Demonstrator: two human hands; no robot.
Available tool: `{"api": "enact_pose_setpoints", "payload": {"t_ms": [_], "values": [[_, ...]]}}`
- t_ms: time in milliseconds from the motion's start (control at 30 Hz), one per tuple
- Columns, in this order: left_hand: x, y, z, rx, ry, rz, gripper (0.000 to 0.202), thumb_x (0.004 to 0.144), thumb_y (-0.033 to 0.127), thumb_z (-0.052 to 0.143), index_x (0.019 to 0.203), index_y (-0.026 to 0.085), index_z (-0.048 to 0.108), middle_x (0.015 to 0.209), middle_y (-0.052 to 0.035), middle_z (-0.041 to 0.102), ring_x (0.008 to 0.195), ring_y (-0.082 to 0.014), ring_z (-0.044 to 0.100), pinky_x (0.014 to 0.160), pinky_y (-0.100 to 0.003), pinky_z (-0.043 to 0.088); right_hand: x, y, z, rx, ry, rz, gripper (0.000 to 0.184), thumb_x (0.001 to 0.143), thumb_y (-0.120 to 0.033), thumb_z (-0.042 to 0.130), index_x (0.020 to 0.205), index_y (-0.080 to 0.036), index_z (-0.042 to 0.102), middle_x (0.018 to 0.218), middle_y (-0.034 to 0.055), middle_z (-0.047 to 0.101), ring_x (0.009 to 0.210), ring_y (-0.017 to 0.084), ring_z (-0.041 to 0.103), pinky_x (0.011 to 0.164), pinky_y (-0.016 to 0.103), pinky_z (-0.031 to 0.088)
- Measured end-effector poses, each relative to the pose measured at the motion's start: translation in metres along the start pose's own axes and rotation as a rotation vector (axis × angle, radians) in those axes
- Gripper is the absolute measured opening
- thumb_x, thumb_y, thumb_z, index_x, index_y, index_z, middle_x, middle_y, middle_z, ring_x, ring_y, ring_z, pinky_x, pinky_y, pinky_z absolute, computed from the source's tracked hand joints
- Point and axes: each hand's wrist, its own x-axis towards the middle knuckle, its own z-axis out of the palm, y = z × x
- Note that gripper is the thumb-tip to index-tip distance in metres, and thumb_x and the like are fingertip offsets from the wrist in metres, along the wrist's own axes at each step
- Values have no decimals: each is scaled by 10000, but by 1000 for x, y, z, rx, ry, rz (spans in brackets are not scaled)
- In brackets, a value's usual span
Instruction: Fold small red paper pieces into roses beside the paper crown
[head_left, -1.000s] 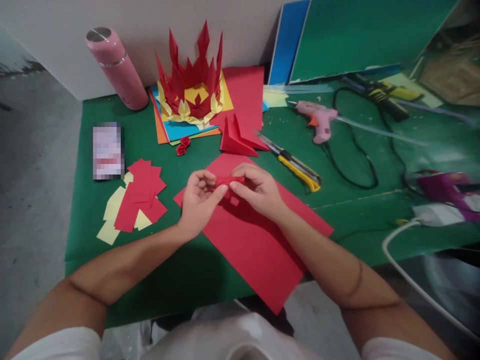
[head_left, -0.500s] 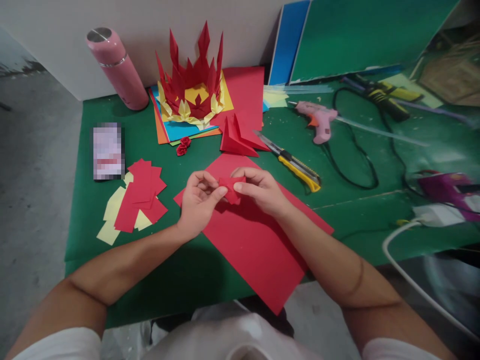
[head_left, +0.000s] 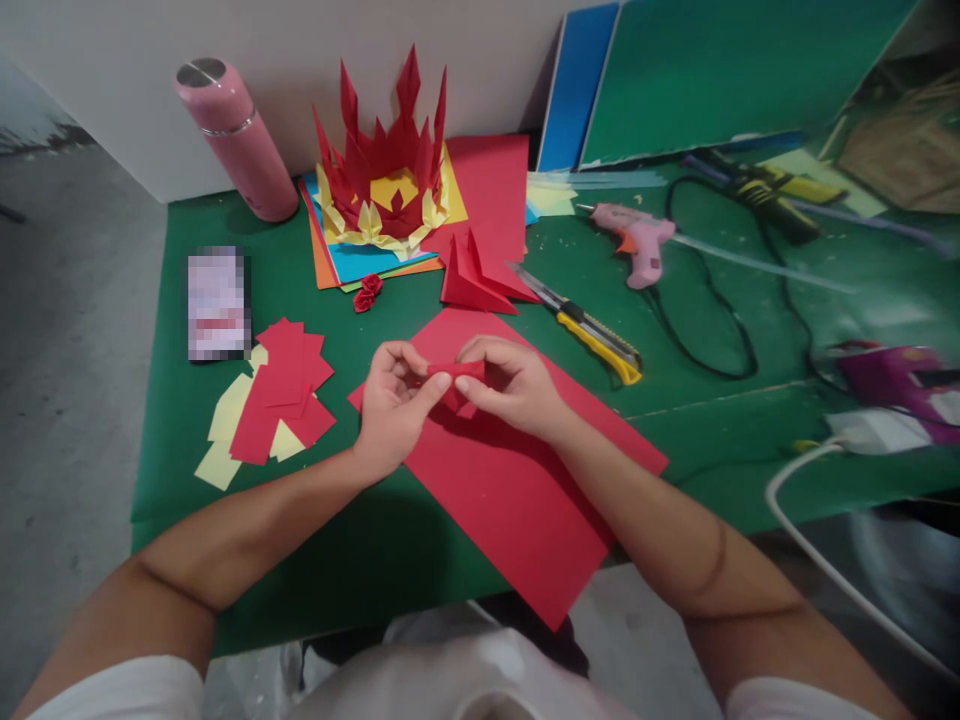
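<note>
Between my two hands is a small folded piece of red paper [head_left: 471,372]. My left hand [head_left: 397,405] pinches its left side between thumb and fingers. On its right side my right hand [head_left: 517,385] is closed, the thumb close to the left thumb. The fingers hide much of the folds. Below both hands lies a large red paper sheet [head_left: 517,500], set slantwise on the green table. Just beyond the hands are a folded red paper piece [head_left: 480,280] with upright points and two small red paper roses [head_left: 367,292].
A red and yellow paper crown [head_left: 390,190] stands on coloured sheets at the back. To the right lie a utility knife [head_left: 592,335] with its blade out and a pink glue gun [head_left: 637,240]. Leftward are cut paper pieces [head_left: 274,395], a phone [head_left: 217,305] and a pink bottle [head_left: 244,145].
The small red paper has been turned or bent in my fingers and now shows a narrower, rolled-looking upper edge. My right hand has shifted slightly left. Other things stay in place.
</note>
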Motion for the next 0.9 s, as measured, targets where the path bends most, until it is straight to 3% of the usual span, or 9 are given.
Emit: {"api": "enact_pose_setpoints", "payload": {"t_ms": [167, 333, 400, 533, 733, 900], "values": [[3, -4, 0, -9, 15, -34, 419, 681, 409, 812, 845, 221, 475, 781, 47, 528, 684, -63, 540, 650, -190, 465, 0, -1, 0, 23, 48, 97, 257, 835, -431, 664, 752, -200, 590, 699, 0, 598, 605, 119, 565, 567, 262, 459], [5, -7, 1, -28, 70, 13, 469, 629, 367, 856, 914, 223, 512, 896, 23, 572, 809, -80, 589, 754, -217, 493, 0, 0, 0, -187, 218, -121, 147, 821, -296, 695, 726, -214, 618, 666, -8, 611, 639, 130, 571, 621, 282, 479], [4, -6, 1, -32, 77, -1, 432, 638, 367, 850, 865, 212, 517, 804, 41, 569, 703, -65, 581, 687, -206, 495, 0, 1, 0, -263, 255, -219, 90, 813, -243, 700, 747, -223, 641, 661, -12, 618, 645, 133, 579, 631, 287, 482], [2, -4, 1, -12, -9, -162, 362, 691, 466, 785, 770, 184, 573, 637, 34, 614, 533, -74, 584, 513, -195, 468, -2, 1, -2, -399, 316, -333, 68, 815, -177, 684, 827, -244, 678, 734, -1, 642, 685, 142, 606, 647, 297, 496], [1, -7, 2, -144, -69, -270, 434, 616, 534, 811, 885, 210, 704, 837, -28, 758, 785, -172, 721, 727, -291, 582, -5, 5, -5, -538, 242, -374, 101, 848, -213, 652, 914, -275, 695, 871, 30, 661, 800, 174, 639, 701, 333, 521], [2, -3, 3, -160, -72, -299, 348, 720, 505, 750, 900, 208, 728, 821, -30, 764, 750, -169, 727, 702, -283, 587, -2, 8, -5, -513, 162, -418, 131, 871, -215, 638, 980, -271, 685, 938, 42, 667, 871, 176, 649, 755, 331, 531]]}}
